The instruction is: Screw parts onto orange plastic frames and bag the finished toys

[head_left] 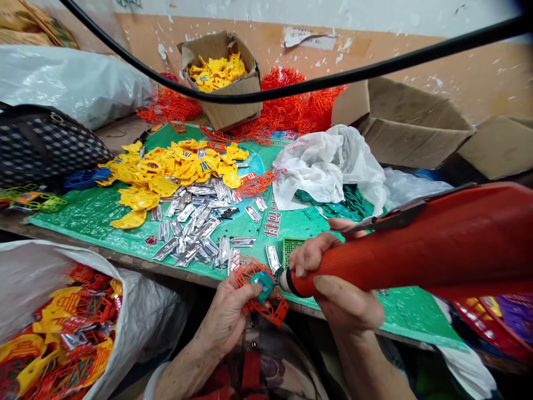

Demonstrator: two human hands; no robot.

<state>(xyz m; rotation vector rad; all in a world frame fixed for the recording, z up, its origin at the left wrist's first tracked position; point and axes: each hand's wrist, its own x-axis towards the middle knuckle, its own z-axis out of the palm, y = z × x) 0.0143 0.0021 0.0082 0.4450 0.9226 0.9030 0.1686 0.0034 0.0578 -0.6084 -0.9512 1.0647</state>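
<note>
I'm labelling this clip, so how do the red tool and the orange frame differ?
The red tool is thick and solid-looking, while the orange frame is a thin open grid. The tool is much larger than the frame. The right hand grips the tool; the left hand holds the frame. Both are held.

Orange lattice frame (275, 315), tilted, green piece (265, 285) on it, red tool (387, 255), tip just beside

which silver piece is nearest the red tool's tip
The lone silver piece just left of the green basket, by the tip of the red tool; the others lie farther left, mostly heaped.
</note>
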